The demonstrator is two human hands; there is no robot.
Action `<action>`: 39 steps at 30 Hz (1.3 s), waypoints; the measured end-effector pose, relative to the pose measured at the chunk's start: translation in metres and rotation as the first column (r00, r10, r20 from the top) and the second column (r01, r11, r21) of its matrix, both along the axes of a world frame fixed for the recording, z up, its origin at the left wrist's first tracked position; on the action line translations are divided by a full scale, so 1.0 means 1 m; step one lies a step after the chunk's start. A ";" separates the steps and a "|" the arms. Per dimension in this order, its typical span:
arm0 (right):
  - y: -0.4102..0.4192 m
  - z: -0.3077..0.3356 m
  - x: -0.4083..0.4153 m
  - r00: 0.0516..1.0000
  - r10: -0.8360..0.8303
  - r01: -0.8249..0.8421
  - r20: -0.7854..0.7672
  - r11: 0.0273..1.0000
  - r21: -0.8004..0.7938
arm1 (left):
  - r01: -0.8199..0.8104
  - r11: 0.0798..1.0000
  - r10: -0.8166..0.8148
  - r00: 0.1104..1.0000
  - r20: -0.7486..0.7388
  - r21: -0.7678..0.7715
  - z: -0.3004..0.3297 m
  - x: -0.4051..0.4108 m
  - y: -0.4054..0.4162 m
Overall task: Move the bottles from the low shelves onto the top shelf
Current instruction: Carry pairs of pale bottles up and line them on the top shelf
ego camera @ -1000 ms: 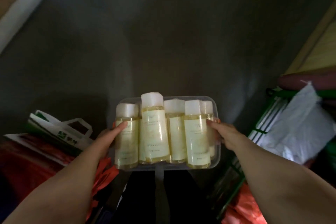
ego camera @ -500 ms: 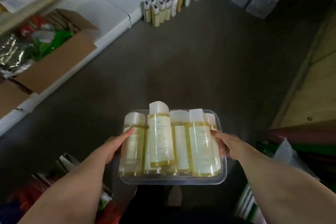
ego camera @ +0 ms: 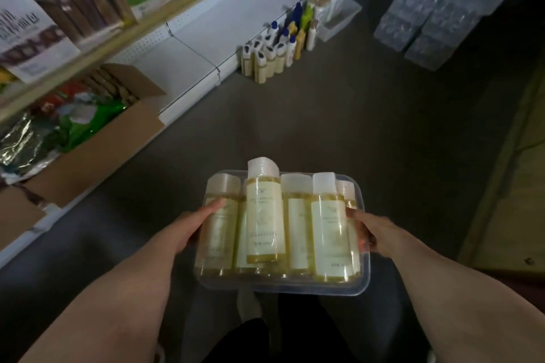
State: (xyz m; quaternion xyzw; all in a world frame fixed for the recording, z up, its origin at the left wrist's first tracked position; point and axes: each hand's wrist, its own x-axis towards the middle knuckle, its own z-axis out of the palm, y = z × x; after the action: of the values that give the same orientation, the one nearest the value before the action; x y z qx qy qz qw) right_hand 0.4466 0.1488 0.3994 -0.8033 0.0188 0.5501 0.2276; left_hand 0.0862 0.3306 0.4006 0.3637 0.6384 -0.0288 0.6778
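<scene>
Clear tray (ego camera: pixel 283 286) of bottles (ego camera: pixel 264 215) is gripped at 9 and 3 o'clock by left hand (ego camera: pixel 193 224) and right hand (ego camera: pixel 370 230), kept level for carrying

The scene is dimly lit, with the brightest light caught on the white shelf (ego camera: pixel 200 38) at upper left, while the floor (ego camera: pixel 339 115) is left in murky grey and the lower corners are sunk in shadow. Soft motion blur is spread over the whole view, so the print on the yellow bottles (ego camera: pixel 265 215) cannot be read. Straight edges are bowed by wide-angle distortion toward the borders, and faint glare is seen on the clear tray (ego camera: pixel 283 284).
</scene>
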 end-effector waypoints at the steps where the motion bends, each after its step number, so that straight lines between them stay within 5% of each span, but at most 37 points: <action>1: 0.015 -0.003 0.009 1.000 0.003 -0.003 -0.011 1.000 0.010 | -0.008 1.000 0.008 1.000 -0.010 0.006 -0.004 0.005 0.012; 16: 0.273 0.013 0.110 0.977 0.214 -0.214 -0.008 0.977 0.012 | -0.238 0.970 0.229 0.962 0.150 0.048 -0.019 0.078 0.178; 23: 0.385 -0.007 0.153 0.977 0.213 -0.214 -0.026 0.976 -0.035 | -0.218 0.976 0.214 0.962 0.168 0.009 -0.032 0.099 0.294; 39: 0.665 -0.037 0.202 0.883 0.453 -0.447 -0.126 0.892 0.069 | -0.496 0.867 0.491 0.866 -0.096 -0.041 -0.104 0.135 0.426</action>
State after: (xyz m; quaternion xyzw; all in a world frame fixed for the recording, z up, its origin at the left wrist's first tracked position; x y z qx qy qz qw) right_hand 0.6486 0.8136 0.3629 -0.7412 -0.1626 0.6425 0.1071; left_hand 0.2212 0.7568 0.2962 0.1649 0.7362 0.1099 0.6471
